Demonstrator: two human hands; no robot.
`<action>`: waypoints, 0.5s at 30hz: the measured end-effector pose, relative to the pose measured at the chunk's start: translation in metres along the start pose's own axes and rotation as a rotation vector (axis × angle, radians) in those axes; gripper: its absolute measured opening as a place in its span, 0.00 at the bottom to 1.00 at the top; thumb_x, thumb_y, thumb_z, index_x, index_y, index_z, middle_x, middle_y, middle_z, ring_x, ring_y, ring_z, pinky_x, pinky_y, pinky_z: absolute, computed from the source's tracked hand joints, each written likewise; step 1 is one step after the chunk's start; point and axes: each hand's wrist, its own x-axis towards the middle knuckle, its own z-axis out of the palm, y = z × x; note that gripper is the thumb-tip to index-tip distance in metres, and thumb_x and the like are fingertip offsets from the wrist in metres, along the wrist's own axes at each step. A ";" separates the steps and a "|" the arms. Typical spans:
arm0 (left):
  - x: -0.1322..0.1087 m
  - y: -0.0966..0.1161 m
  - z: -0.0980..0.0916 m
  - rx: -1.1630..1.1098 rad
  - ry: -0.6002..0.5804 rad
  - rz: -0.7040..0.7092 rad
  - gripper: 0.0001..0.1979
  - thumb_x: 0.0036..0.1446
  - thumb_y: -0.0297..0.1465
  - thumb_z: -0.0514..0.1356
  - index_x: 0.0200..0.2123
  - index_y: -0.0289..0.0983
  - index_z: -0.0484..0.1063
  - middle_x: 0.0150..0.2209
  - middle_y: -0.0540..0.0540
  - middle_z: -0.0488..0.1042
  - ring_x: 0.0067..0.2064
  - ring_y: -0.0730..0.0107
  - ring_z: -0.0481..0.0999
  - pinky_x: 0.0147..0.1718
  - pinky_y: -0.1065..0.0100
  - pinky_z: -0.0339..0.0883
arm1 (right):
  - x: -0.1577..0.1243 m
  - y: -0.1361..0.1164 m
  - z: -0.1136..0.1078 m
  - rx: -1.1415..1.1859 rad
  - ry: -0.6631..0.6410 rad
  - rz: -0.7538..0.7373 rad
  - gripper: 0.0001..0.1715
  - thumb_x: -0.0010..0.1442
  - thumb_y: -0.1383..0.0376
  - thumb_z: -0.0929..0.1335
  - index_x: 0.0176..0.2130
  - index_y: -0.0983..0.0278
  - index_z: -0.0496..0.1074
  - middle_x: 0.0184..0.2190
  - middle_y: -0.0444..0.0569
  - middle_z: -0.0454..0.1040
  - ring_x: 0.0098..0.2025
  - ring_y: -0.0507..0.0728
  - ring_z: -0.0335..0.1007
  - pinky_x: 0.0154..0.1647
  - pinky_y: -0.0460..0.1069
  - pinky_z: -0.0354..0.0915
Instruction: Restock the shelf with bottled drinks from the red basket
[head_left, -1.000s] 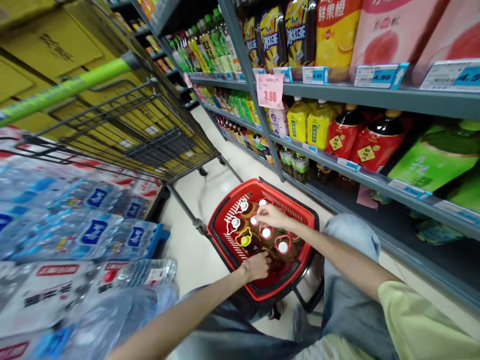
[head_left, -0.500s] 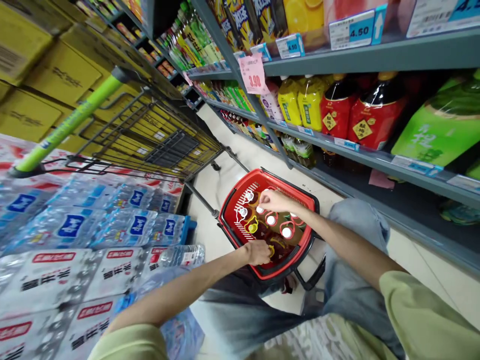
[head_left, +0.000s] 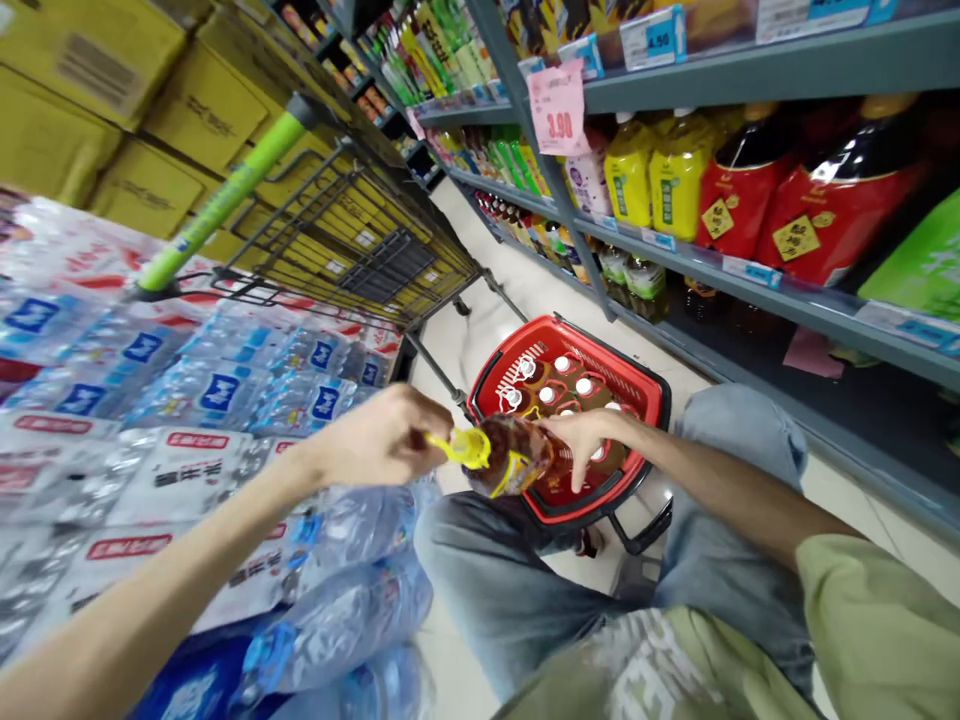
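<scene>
Head view: bottle [head_left: 517,458] between hands, partly over red basket [head_left: 551,335]. Long way runs side to side, yellow cap [head_left: 469,448] toward left hand [head_left: 394,437], bottom toward right. Left closed on yellow loop at cap. Right hand [head_left: 589,435] spread open beside bottom end; touching, cannot tell.

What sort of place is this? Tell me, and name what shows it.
Most likely a supermarket's drinks aisle: bottled drinks on shelves with a pink price tag, a wire shopping cart, and a red basket holding bottles.
</scene>
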 end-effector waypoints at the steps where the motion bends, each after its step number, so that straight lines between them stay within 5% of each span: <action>1: -0.006 0.011 -0.014 -0.009 0.115 -0.086 0.13 0.55 0.26 0.57 0.19 0.38 0.63 0.18 0.55 0.62 0.22 0.79 0.57 0.23 0.69 0.50 | 0.001 -0.009 0.008 0.071 0.061 -0.078 0.74 0.24 0.52 0.86 0.66 0.66 0.64 0.60 0.59 0.73 0.59 0.66 0.74 0.62 0.54 0.68; 4: -0.014 0.041 -0.046 -0.058 0.481 -0.332 0.20 0.57 0.36 0.61 0.16 0.37 0.62 0.16 0.56 0.54 0.21 0.82 0.50 0.23 0.71 0.48 | 0.002 -0.037 0.024 0.285 0.374 -0.224 0.73 0.29 0.54 0.86 0.68 0.64 0.60 0.64 0.60 0.69 0.65 0.66 0.68 0.68 0.56 0.63; 7: -0.002 0.064 -0.063 -0.083 0.735 -0.460 0.27 0.54 0.46 0.64 0.14 0.35 0.61 0.17 0.57 0.50 0.21 0.85 0.51 0.32 0.67 0.59 | 0.000 -0.057 0.027 0.439 0.532 -0.236 0.68 0.30 0.55 0.86 0.65 0.64 0.63 0.62 0.60 0.71 0.64 0.65 0.70 0.68 0.58 0.64; 9: 0.013 0.074 -0.068 -0.096 0.771 -0.488 0.29 0.52 0.50 0.64 0.14 0.34 0.62 0.17 0.57 0.50 0.20 0.84 0.53 0.34 0.61 0.62 | -0.004 -0.063 0.023 0.515 0.513 -0.246 0.63 0.29 0.56 0.86 0.60 0.64 0.66 0.58 0.58 0.74 0.59 0.65 0.73 0.66 0.59 0.66; 15: 0.052 0.069 -0.072 -0.223 0.782 -0.390 0.23 0.48 0.42 0.69 0.15 0.35 0.65 0.16 0.53 0.61 0.22 0.81 0.57 0.25 0.71 0.56 | -0.021 -0.072 0.008 0.606 0.384 -0.355 0.52 0.31 0.55 0.86 0.52 0.64 0.72 0.49 0.55 0.80 0.52 0.64 0.78 0.64 0.61 0.70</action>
